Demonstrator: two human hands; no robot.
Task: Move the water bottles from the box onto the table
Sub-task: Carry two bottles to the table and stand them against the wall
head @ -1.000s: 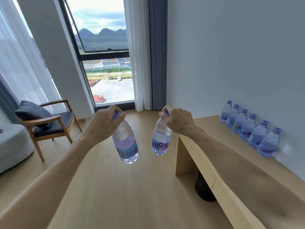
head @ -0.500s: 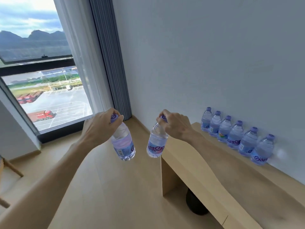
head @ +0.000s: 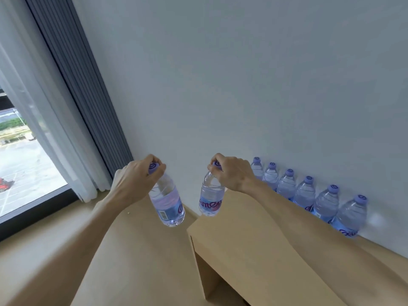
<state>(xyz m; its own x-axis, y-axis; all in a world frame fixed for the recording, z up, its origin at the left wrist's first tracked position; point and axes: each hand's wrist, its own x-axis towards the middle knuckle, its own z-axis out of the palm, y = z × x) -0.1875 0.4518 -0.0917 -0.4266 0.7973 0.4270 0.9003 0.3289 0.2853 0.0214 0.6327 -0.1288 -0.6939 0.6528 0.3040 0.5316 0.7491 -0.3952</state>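
A: Water bottles? Where are they?
B: Your left hand [head: 134, 180] grips one bottle [head: 168, 204] by its cap, over the floor. Your right hand [head: 231, 173] grips another bottle [head: 210, 198] at the table [head: 242, 250] end. Six bottles [head: 309, 195] stand along the wall.

A: The bottles [head: 305, 196] look like clear, glossy plastic with smooth purple caps [head: 308, 180].
B: The table [head: 254, 250] is pale matt wood, as is the floor [head: 136, 261].
A: The wall [head: 220, 85] is smooth and matt; the curtain [head: 79, 89] is ribbed grey cloth.
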